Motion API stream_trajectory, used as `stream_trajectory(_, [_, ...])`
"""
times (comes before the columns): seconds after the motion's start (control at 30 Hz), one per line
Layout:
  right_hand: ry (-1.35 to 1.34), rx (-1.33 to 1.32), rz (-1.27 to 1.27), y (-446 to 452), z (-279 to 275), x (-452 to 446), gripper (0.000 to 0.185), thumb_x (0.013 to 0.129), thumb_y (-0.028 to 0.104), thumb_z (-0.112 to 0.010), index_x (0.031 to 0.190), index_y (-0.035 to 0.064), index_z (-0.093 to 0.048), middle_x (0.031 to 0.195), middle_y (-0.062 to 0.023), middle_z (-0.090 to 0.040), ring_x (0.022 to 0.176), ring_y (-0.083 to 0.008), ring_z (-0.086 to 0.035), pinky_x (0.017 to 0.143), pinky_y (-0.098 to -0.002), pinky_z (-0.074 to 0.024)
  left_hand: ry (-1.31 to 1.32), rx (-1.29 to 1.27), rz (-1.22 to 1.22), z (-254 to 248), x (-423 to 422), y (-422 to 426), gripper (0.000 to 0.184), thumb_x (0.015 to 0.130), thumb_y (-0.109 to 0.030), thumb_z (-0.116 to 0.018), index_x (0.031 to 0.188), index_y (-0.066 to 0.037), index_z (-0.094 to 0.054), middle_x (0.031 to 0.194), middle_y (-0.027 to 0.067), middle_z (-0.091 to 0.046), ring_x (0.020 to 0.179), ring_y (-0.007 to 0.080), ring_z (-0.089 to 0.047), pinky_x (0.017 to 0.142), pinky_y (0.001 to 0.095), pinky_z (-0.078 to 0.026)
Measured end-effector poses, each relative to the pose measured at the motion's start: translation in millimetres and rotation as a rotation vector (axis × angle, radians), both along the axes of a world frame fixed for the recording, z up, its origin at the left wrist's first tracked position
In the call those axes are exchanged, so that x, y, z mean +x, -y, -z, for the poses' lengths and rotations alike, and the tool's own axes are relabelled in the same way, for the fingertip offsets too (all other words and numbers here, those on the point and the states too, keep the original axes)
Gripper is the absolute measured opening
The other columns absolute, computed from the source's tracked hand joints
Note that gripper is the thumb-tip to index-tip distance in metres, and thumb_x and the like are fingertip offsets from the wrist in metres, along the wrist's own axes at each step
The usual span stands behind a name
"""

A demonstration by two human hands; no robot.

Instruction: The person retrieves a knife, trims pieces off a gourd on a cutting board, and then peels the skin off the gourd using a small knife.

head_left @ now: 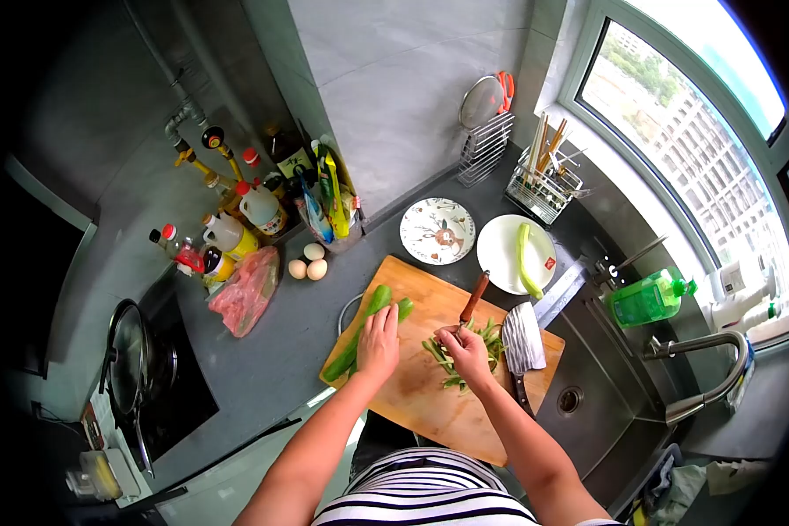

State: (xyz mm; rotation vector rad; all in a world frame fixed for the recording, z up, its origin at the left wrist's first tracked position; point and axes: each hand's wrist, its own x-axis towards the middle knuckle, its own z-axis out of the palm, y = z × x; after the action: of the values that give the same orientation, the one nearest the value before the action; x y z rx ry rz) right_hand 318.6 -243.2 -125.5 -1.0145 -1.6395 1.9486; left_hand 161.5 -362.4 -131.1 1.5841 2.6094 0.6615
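Right now I have both hands working over the wooden cutting board [412, 386], which lies on the counter with its right side reaching over the edge of the sink [587, 431], likely so that it sits close to the body. The green cucumbers [340, 360] lie side by side along the board's left side, and my left hand [379, 344] rests over them, its fingers together; I take it that this stops them rolling, though I cannot tell whether the thumb closes underneath. My right hand [470, 358] is above the peelings [491, 337], its fingers drawn in near the lower end of a tool with a wooden handle [474, 296]. That handle points away from me, and I cannot tell whether the fingers are clamped on the tool or on a peeling, since the hand hides its lower end. The cleaver [523, 337] lies flat at the board's right side, its grip toward me, which seems to leave the middle free for handwork. Beyond the board, a pale peeled cucumber [524, 254] lies on the white plate [497, 254], apart from the scraps, presumably to stay clean. The patterned plate [437, 230] is just beside it.
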Motion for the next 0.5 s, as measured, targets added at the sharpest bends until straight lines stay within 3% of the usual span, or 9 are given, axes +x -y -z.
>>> stream_trajectory(0.1, [-0.053, 0.038, 0.023, 3.9, 3.4, -1.9, 0.022, 0.092, 0.02, -0.062, 0.096, -0.0005, -0.067, 0.076, 0.0028, -0.062, 0.064, -0.0039, -0.05, 0.058, -0.0207, -0.0405, 0.054, -0.01, 0.009, -12.8, -0.8, 3.2, 0.057, 0.079, -0.009, -0.062, 0.132, -0.003, -0.043, 0.122, 0.0118, -0.05, 0.112, 0.0296, -0.048, 0.093, 0.0399, -0.043])
stream_trajectory(0.3, [-0.012, -0.03, 0.007, -4.5, 4.0, 18.7, 0.021, 0.089, 0.019, -0.066, 0.096, -0.0004, -0.067, 0.072, 0.0048, -0.057, 0.063, -0.0043, -0.047, 0.057, -0.0204, -0.038, -0.177, -0.202, -0.077, -10.1, 4.1, 0.4, 0.041, 0.081, -0.012, -0.059, 0.119, -0.005, -0.048, 0.105, 0.0107, -0.05, 0.097, 0.0286, -0.053, 0.084, 0.0412, -0.047])
stream_trajectory(0.5, [-0.052, -0.052, 0.101, -5.9, -0.6, 36.2, 0.021, 0.088, 0.018, -0.067, 0.097, -0.0007, -0.066, 0.078, 0.0021, -0.063, 0.07, -0.0038, -0.055, 0.062, -0.0189, -0.0427, -0.227, -0.064, 0.02, 6.0, 7.7, -6.1, 0.033, 0.082, -0.011, -0.055, 0.114, -0.007, -0.049, 0.104, 0.0099, -0.051, 0.092, 0.0291, -0.055, 0.076, 0.0413, -0.05])
